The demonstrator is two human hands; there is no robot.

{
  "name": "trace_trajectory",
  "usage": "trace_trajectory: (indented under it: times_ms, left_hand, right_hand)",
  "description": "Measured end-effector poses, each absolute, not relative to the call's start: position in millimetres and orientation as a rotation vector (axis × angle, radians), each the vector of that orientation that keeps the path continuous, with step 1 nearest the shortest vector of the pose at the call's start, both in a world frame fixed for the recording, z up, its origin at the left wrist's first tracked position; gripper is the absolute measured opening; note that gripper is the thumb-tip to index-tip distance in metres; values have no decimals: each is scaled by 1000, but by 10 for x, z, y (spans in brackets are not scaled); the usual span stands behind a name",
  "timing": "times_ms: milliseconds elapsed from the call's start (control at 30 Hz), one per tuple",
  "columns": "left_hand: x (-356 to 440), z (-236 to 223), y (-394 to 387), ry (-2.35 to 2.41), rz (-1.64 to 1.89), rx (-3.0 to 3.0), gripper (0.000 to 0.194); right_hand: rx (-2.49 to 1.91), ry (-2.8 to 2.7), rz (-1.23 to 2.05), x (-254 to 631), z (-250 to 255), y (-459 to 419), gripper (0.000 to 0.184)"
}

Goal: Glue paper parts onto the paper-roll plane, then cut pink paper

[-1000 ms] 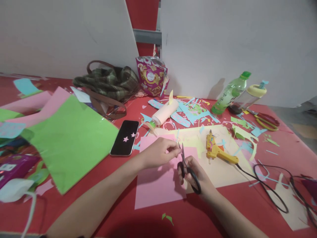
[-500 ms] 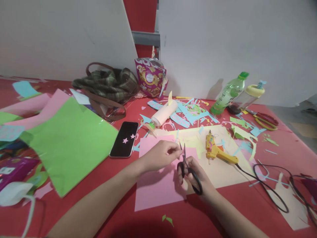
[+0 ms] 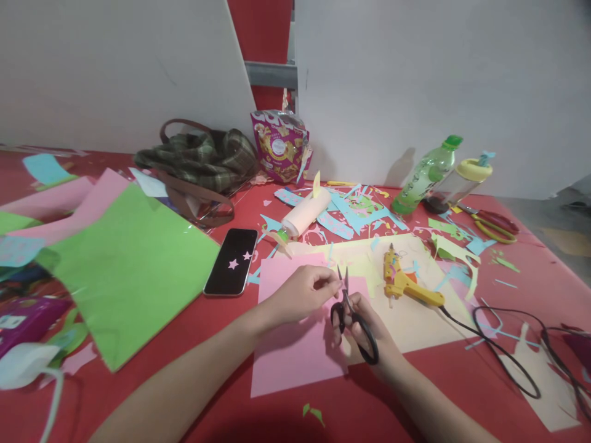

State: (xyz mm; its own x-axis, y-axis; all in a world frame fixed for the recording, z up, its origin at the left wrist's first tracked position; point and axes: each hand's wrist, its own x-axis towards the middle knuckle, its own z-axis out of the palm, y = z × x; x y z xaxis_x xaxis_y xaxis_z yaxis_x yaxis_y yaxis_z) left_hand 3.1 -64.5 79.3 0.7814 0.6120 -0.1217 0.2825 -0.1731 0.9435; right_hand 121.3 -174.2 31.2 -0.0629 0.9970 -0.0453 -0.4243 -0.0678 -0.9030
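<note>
My right hand (image 3: pixel 364 323) grips black-handled scissors (image 3: pixel 345 295), fingers in the loops, blades slightly apart and pointing away from me. Close by on the left, my left hand (image 3: pixel 314 289) is closed in a pinch beside the blades. A tiny pink bit seems to be at its fingertips, too small to make out. Beneath both hands lies a pink paper sheet (image 3: pixel 286 363), partly over a cream sheet (image 3: pixel 425 332). Two small pink paper stars, one of them a larger star (image 3: pixel 233 264), rest on a black phone (image 3: pixel 224 280) to the left.
A yellow glue gun (image 3: pixel 410 289) with a black cord lies right of my hands. Behind are a paper-wrapped roll (image 3: pixel 307 212), a snack bag (image 3: pixel 281 147), a green bottle (image 3: pixel 425 175) and red-yellow scissors (image 3: pixel 494 224). Green sheets (image 3: pixel 129 264) cover the left; paper scraps are scattered around.
Both hands stay almost in place beside each other. The scissors' blades have shifted very slightly to the right; the rest lies as before.
</note>
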Motion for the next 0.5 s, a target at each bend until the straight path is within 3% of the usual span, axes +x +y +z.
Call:
trace_trajectory:
  times_ms: [500]
  left_hand:
    - [94,758,-745,694,389,1548,21]
  right_hand:
    - [-924,-898,1402,1196,281,-1761,24]
